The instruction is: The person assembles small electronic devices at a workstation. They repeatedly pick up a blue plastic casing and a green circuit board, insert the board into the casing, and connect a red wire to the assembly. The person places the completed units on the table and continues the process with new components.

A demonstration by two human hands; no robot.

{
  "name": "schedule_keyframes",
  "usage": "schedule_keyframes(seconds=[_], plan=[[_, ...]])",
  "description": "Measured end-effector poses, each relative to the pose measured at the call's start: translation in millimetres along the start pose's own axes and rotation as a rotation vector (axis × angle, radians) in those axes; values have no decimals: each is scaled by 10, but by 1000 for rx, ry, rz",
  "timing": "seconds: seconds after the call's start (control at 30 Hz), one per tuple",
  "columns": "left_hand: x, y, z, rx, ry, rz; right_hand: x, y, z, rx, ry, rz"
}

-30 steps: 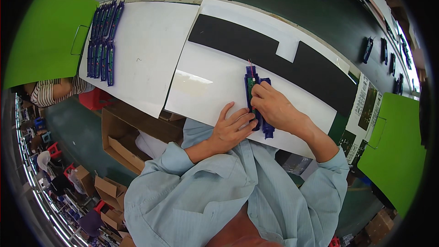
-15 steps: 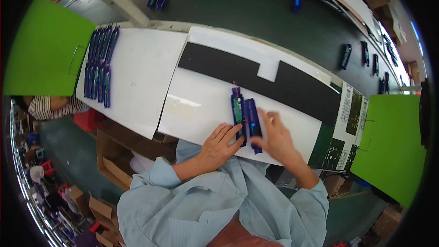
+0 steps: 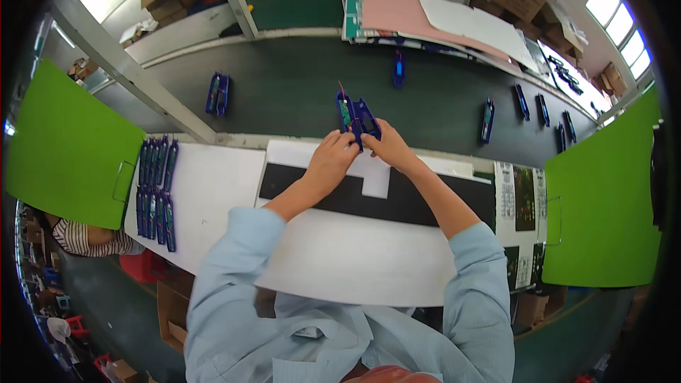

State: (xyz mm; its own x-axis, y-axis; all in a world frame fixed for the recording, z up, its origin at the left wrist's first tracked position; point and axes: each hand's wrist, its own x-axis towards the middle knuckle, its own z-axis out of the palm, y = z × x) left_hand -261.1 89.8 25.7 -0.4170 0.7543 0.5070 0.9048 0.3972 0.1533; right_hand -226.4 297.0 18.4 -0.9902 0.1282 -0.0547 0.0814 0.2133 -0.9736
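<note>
Gripping near end of opened blue casing (image 3: 367,110) w/ both hands

Head view: closed on casing from both sides, w/ L hand (image 3: 330,161) on left half, R hand (image 3: 391,147) on right half. Lies straight ahead of fingers, long axis pointing away from body, far end free of hands. Split into two halves side by side, w/ green circuit board (image 3: 345,110) showing in left half & thin red wire (image 3: 341,88) sticking out past far end. Held over dark green worktop (image 3: 291,99), near its close edge; can't tell resting on it vs. lifted clear.

Reaching across black strip (image 3: 312,193), notched on far side, lying on white board (image 3: 362,262). Spread along worktop, well apart from grip: left casing (image 3: 218,93), far casing (image 3: 399,69) & right casing (image 3: 487,120), plus a few more beyond, toward R edge. Lined up in two rows at far L, on white table (image 3: 213,198): similar casings (image 3: 157,163), packed side by side.

Flanked L & R by left green panel (image 3: 71,149) and right green panel (image 3: 603,198), each w/ wire handle. Stacked across worktop: flat sheets, incl. pink sheet (image 3: 397,14). Just visible below left panel: co-worker's striped sleeve (image 3: 74,237), nr red stool (image 3: 142,267).
</note>
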Motion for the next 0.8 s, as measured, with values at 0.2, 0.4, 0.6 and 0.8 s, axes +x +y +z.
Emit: schedule_keyframes(seconds=[0.2,0.4,0.6,0.8], plan=[[52,34,294,-18,64,-158,1463,629,-713,-807,609,-227],[-582,1075,172,-308,-52,-211,2136,858,-1033,-989,667,26],[-871,974,164,-260,-62,-293,1402,661,-1601,-1009,743,54],[-691,1075,300,-338,16,-227,214,1210,-2762,-1140,864,447]])
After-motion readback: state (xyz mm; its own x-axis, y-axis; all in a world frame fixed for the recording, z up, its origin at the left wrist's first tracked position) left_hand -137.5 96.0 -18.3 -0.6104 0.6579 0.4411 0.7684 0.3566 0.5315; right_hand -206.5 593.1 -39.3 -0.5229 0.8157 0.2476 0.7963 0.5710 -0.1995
